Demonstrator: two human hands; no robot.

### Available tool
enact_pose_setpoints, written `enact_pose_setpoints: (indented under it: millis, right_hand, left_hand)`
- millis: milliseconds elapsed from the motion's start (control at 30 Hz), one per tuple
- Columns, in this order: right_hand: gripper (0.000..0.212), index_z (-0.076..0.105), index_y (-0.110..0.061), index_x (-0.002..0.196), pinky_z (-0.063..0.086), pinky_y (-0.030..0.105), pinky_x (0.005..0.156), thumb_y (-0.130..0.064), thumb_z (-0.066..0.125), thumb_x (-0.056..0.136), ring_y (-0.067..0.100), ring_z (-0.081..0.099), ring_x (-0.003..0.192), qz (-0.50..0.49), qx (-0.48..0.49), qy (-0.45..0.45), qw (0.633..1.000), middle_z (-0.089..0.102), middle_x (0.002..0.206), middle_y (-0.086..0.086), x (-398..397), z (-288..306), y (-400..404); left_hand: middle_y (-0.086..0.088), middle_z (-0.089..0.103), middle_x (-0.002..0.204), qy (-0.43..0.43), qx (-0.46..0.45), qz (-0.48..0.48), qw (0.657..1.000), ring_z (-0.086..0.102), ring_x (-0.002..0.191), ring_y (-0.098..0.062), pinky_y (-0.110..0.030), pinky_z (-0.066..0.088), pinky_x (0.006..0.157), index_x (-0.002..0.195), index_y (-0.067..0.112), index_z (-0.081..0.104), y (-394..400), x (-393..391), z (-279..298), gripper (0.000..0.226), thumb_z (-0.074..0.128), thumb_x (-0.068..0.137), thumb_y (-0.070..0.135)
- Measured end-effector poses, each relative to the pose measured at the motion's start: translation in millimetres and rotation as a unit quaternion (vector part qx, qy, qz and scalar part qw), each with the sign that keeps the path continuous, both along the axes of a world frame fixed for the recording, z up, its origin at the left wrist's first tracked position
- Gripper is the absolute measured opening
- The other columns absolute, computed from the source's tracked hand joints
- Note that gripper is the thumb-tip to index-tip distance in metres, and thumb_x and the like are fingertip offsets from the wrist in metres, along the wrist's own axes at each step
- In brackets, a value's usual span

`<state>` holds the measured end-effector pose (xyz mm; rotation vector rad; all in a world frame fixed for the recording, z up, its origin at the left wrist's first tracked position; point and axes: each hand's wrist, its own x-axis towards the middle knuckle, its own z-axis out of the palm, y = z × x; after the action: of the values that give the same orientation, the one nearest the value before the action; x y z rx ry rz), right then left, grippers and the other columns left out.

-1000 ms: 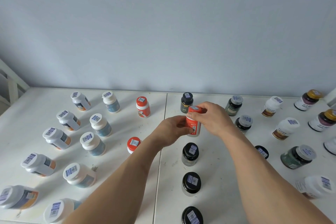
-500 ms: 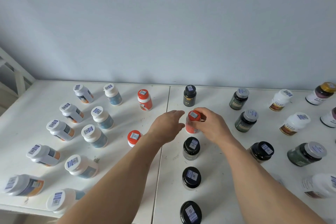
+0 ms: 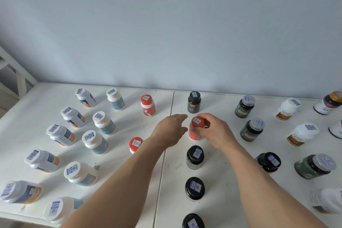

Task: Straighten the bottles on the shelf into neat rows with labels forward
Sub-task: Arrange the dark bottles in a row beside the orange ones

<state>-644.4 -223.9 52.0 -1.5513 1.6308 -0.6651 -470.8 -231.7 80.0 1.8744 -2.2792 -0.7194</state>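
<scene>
Your right hand [image 3: 215,132] has its fingers curled around the small orange plastic bottle with the orange cap [image 3: 195,131], gripping it near the top as it stands upright on the white shelf surface [image 3: 222,181]. Your left hand [image 3: 171,128] floats just beside that bottle on its left, fingers relaxed and extended, holding nothing; whether it touches the bottle I cannot tell. The orange bottle sits in the middle column, behind the black-capped clear jar [image 3: 194,157] and in front of the dark bottle with the black cap [image 3: 194,102] by the pale blue wall [image 3: 166,33]. Two more black-lidded jars line up toward you, the nearer of them cut off by the frame. Left of the seam, another orange-capped bottle [image 3: 147,105] stands at the back, and a third orange cap [image 3: 135,143] peeks out beside your left forearm. White-capped bottles fill the left side in two columns.
</scene>
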Motion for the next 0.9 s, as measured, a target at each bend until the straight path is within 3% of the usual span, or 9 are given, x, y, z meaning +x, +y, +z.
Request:
enact_pose_setpoints:
  millis: [433, 733, 900]
  right_hand:
    - [0.045, 0.064, -0.032, 0.111, 0.049, 0.031, 0.092, -0.037, 0.082, 0.071, 0.01, 0.063, 0.097, -0.023, 0.002, -0.012, 1.0, 0.069, 0.101, -0.012, 4, -3, 1]
    - [0.05, 0.062, -0.032, 0.119, 0.048, 0.027, 0.09, -0.037, 0.081, 0.073, 0.009, 0.062, 0.099, -0.015, -0.012, 0.003, 1.0, 0.067, 0.106, -0.011, 25, 14, -1]
    - [0.042, 0.063, -0.033, 0.114, 0.045, 0.024, 0.086, -0.033, 0.08, 0.075, 0.008, 0.062, 0.097, 0.01, -0.022, -0.005, 1.0, 0.067, 0.104, -0.011, 36, 22, -3]
  left_hand:
    - [0.001, 0.049, 0.145, 0.017, -0.012, -0.034, 0.999, 0.051, 0.127, -0.022, -0.036, 0.044, 0.103, 0.144, 0.024, 0.04, -11, 7, 7, 0.051, 0.057, 0.096, 0.027]
    - [0.001, 0.049, 0.145, 0.005, -0.048, -0.044, 0.998, 0.05, 0.128, -0.022, -0.035, 0.044, 0.101, 0.144, 0.022, 0.041, -13, 30, 12, 0.049, 0.054, 0.097, 0.029]
    - [0.0, 0.05, 0.144, -0.008, -0.065, -0.032, 0.997, 0.051, 0.126, -0.023, -0.037, 0.045, 0.101, 0.143, 0.021, 0.042, -9, 42, 19, 0.048, 0.054, 0.097, 0.029]
